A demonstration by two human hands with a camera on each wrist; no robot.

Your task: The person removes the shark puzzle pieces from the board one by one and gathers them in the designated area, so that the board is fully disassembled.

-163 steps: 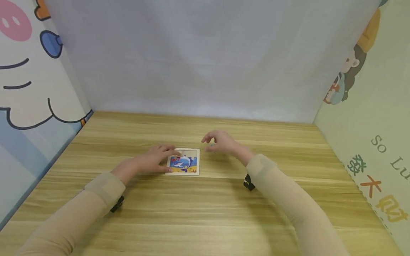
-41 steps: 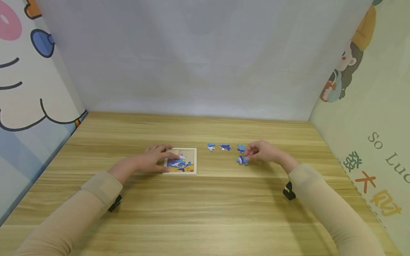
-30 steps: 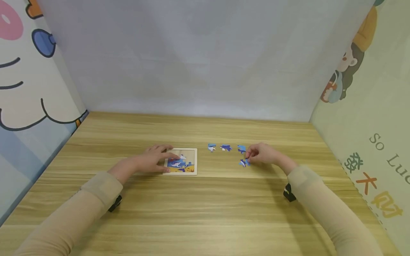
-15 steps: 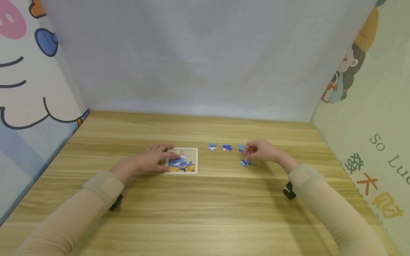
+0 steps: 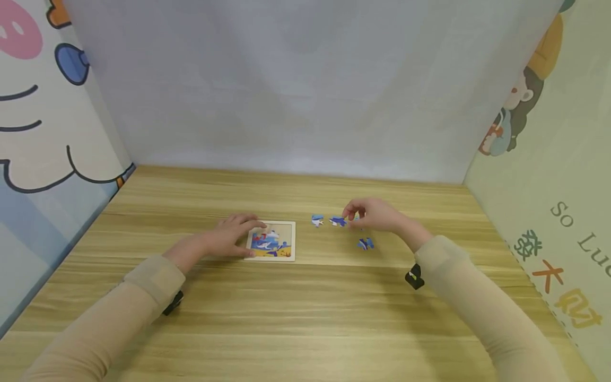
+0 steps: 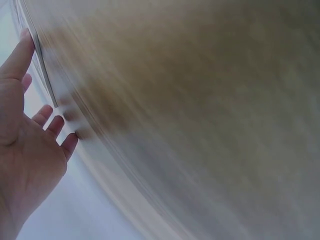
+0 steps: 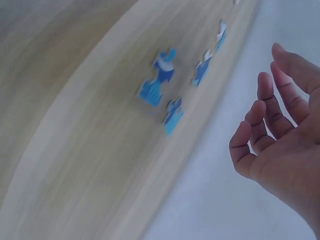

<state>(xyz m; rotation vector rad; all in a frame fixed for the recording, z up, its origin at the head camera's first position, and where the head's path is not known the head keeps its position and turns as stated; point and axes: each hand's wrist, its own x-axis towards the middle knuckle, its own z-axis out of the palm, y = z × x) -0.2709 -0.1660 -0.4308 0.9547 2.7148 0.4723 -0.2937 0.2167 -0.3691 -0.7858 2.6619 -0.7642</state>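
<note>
A small framed jigsaw puzzle [image 5: 293, 239] with a sea picture lies on the table; bare backing shows in its upper part and at the right. My left hand [image 5: 232, 236] rests at its left side, thumb and fingers spread on the frame's edge. To the right lie loose blue jigsaw pieces: one with white [image 5: 317, 220], a dark blue one [image 5: 338, 220], one partly behind my fingers [image 5: 359, 217], and two nearer ones touching [image 5: 365, 243]. Over the back row hovers my right hand [image 5: 374, 215]. Its fingers [image 7: 266, 85] are loosely bent and hold nothing in the right wrist view.
The wooden table [image 5: 286, 318] ends at a pale cloth backdrop [image 5: 296, 106]. Printed panels stand at the left [image 5: 43, 122] and right [image 5: 539, 212]. A black wrist device [image 5: 414, 277] sits under the right sleeve.
Since the oldest frame, pieces have left the puzzle frame and lie on the table. Lately my right hand has moved left from the rightmost pieces, and my left index finger has lifted off the picture.
</note>
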